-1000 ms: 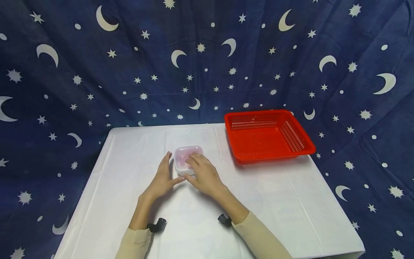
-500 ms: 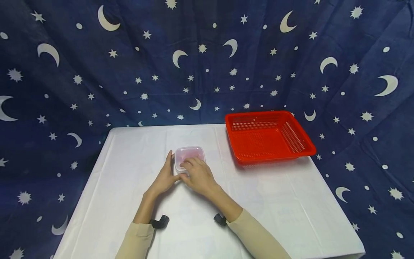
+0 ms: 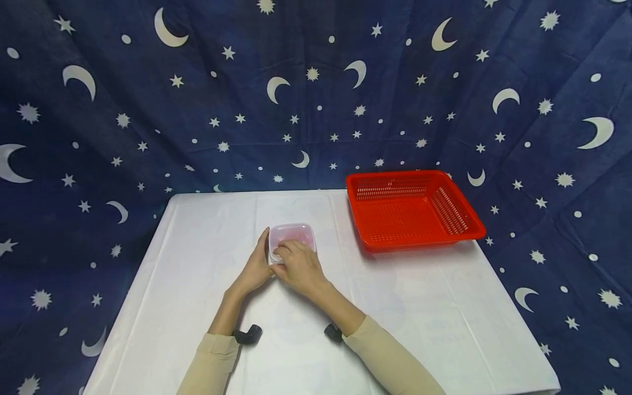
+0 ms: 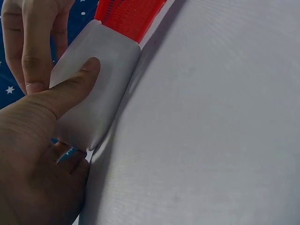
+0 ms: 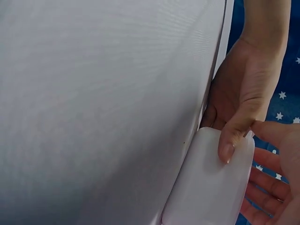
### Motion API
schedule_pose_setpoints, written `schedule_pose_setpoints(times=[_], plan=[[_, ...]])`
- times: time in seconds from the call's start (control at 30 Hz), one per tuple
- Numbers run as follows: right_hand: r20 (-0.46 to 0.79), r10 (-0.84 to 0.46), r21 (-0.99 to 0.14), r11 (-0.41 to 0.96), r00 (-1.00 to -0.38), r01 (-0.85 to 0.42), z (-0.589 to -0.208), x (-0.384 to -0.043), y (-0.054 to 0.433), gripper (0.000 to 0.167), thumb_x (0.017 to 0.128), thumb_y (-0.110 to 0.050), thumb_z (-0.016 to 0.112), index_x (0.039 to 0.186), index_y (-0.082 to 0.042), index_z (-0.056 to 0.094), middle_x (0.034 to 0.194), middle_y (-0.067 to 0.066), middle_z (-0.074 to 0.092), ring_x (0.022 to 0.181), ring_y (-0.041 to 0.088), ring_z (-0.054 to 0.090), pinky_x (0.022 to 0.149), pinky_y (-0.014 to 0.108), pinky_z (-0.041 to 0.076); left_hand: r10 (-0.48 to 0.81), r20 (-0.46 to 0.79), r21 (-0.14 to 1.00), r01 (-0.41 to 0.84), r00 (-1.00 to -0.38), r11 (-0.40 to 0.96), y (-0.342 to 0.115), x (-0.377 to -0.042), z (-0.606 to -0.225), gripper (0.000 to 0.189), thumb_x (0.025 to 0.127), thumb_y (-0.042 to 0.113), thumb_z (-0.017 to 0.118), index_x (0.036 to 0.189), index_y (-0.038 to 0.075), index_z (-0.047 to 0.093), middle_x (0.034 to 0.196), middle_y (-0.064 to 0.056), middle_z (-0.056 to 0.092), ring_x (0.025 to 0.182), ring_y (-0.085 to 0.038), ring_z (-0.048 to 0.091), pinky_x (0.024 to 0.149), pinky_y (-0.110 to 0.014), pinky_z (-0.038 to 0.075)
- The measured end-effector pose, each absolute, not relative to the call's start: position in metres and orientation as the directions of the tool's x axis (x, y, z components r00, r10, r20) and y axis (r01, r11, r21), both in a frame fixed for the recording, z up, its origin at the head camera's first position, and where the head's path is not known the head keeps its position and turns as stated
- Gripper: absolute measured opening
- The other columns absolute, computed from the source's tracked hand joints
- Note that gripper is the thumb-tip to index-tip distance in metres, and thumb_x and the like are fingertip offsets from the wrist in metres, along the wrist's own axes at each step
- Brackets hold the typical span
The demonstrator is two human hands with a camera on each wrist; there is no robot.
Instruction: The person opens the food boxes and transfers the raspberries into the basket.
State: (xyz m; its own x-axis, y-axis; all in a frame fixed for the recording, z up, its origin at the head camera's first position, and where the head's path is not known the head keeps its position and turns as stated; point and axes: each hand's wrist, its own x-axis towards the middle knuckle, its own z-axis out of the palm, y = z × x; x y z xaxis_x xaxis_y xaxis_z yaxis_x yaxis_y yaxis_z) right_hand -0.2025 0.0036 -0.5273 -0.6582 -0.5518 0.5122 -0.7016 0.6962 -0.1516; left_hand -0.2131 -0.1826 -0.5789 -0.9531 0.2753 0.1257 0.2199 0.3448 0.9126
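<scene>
A small white plastic food container (image 4: pixel 101 89) with rounded corners stands on the white table. Something pink shows through its translucent lid (image 3: pixel 281 233) in the head view. My left hand (image 3: pixel 254 269) grips the container, its thumb lying on the front wall and its fingers along the left side. My right hand (image 3: pixel 300 270) is over the lid's near left corner, its fingers curled above the lid and its thumb at the corner's edge. In the right wrist view the right thumb (image 5: pixel 269 132) meets the lid rim close to the left thumb. The lid sits on the container.
A red perforated plastic basket (image 3: pixel 410 216) stands at the table's back right, apart from the container. The white cloth-covered table (image 3: pixel 405 307) ends at a dark blue curtain (image 3: pixel 316 109) with moons and stars. Each wrist bears a black camera mount.
The left hand has closed in on the container and taken hold of it. The right hand has shifted left and nearer, its fingers curling at the lid's near left corner.
</scene>
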Motion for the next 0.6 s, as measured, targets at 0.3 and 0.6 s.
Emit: schedule_pose_setpoints(times=[0.3,0.6], plan=[[0.515,-0.552,-0.107,0.717,-0.656,-0.688,-0.5267,-0.2028,0.0006,0.044,0.085,-0.039,0.087,0.115,-0.009,0.077,0.122,0.006,0.074,0.111,0.021,0.071,0.101,0.030,0.056,0.287,0.158,0.910,0.253,-0.945,0.330,-0.1813,-0.2150,-0.5801,0.114,0.084,0.023,0.088,0.167,0.007,0.012,0.169,-0.018,0.025,0.155,-0.039,0.027,0.125,-0.060,0.023],[0.484,-0.596,0.009,0.736,-0.641,-0.677,-0.5211,-0.2032,-0.0041,0.040,0.085,-0.041,0.086,0.110,-0.010,0.081,0.118,0.006,0.077,0.106,0.020,0.074,0.092,0.029,0.060,0.248,0.109,0.904,0.200,-0.963,0.377,-0.1810,-0.2123,-0.5798,0.111,0.082,0.011,0.085,0.167,0.011,0.014,0.169,-0.018,0.027,0.154,-0.040,0.028,0.124,-0.060,0.025]])
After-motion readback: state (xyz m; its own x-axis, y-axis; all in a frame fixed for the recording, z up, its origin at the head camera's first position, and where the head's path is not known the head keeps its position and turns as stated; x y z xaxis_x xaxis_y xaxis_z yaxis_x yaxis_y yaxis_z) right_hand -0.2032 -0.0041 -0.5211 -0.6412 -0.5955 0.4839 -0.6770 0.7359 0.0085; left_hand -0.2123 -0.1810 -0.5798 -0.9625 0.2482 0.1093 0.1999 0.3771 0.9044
